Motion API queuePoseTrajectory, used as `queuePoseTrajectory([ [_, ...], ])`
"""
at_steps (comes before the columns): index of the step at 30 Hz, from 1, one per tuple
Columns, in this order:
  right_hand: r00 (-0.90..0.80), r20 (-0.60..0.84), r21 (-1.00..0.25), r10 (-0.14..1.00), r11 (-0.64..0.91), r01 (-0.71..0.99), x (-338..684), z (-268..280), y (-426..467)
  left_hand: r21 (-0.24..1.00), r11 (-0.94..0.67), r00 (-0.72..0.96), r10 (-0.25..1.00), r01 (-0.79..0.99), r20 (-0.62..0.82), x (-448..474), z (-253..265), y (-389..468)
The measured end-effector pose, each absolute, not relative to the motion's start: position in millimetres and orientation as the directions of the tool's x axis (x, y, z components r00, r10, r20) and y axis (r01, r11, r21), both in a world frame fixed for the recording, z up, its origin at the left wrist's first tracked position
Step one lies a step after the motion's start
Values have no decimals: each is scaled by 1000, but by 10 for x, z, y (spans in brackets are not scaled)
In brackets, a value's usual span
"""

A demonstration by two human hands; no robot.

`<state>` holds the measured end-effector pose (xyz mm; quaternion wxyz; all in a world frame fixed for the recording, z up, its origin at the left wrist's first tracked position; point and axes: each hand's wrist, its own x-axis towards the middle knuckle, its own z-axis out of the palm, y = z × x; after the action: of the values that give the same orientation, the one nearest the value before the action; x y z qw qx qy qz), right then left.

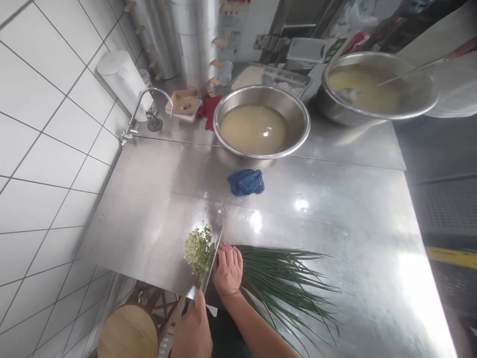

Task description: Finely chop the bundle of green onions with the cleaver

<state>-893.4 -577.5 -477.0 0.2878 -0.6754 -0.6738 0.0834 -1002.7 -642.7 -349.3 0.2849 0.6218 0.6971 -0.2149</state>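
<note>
My left hand point(192, 328) is closed around the handle of a kitchen knife point(213, 261), its broad blade standing on edge and seen nearly edge-on. Just right of the blade, my right hand point(228, 268) presses on a bunch of green onions point(283, 273), fingers curled toward the knife. The long dark green leaves fan out to the right across the steel table. Left of the blade lies a heap of chopped green onion point(199, 248), pale at its left and greener beside the knife. The cut ends under my right hand are hidden.
A steel bowl of cloudy yellowish liquid point(305, 124) stands behind a crumpled blue cloth point(246, 182). Another steel bowl point(410, 117) sits at the back right, near a person in white point(450, 79). A tap point(149, 90) is by the tiled wall; a round wooden stool point(127, 333) stands below left.
</note>
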Motion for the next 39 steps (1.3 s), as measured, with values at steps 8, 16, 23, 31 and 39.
queuePoseTrajectory([
  [8, 86, 283, -503, 955, 71, 861, -8939, -4829, -5799, 206, 158, 4, 785, 966, -620, -9989, -3515, -5819],
  [16, 94, 275, -525, 957, 67, 848, -8936, -4793, -5791, 89, 103, -11, 713, 991, -701, -10045, -3258, -6320],
  [23, 72, 274, -491, 959, 75, 868, -8929, -4789, -5784, 107, 105, -15, 779, 989, -626, -9931, -3519, -6174],
  [31, 107, 273, -548, 956, 63, 834, -8935, -4834, -5815, 191, 119, 28, 779, 974, -627, -9999, -3369, -5880],
  [39, 101, 283, -525, 954, 66, 849, -8920, -4814, -5800, 22, 111, -66, 723, 994, -688, -10030, -3340, -6524],
])
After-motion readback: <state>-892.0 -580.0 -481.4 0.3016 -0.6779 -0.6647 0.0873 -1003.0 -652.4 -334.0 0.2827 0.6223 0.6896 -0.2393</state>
